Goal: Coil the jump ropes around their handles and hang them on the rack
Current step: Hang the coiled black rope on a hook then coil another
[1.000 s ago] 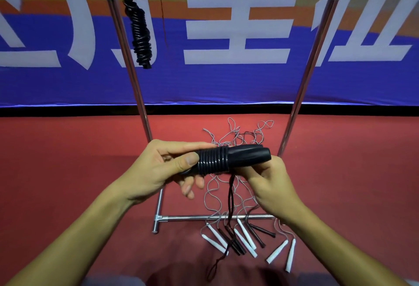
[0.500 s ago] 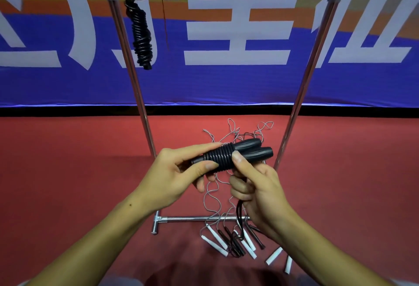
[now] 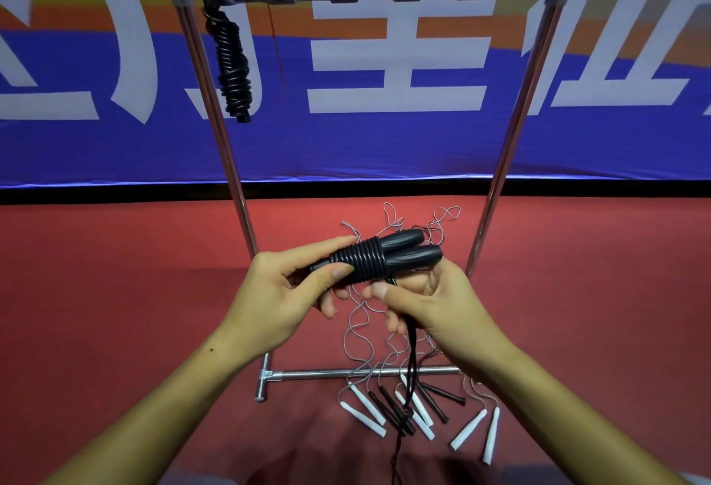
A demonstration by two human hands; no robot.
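A tall chrome-tube rack with a grey plastic hook bar stands on the red floor; one coiled black jump rope hangs from its leftmost hook. In front, the left hand pinches two black ribbed handles bound by black cord, while the right hand curls its fingers round the loose cord below. White- and black-handled ropes lie tangled at the rack's base.

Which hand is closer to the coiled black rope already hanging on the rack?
Left. The left hand is below the hanging coiled rope, slightly right of it; the right hand is farther right.
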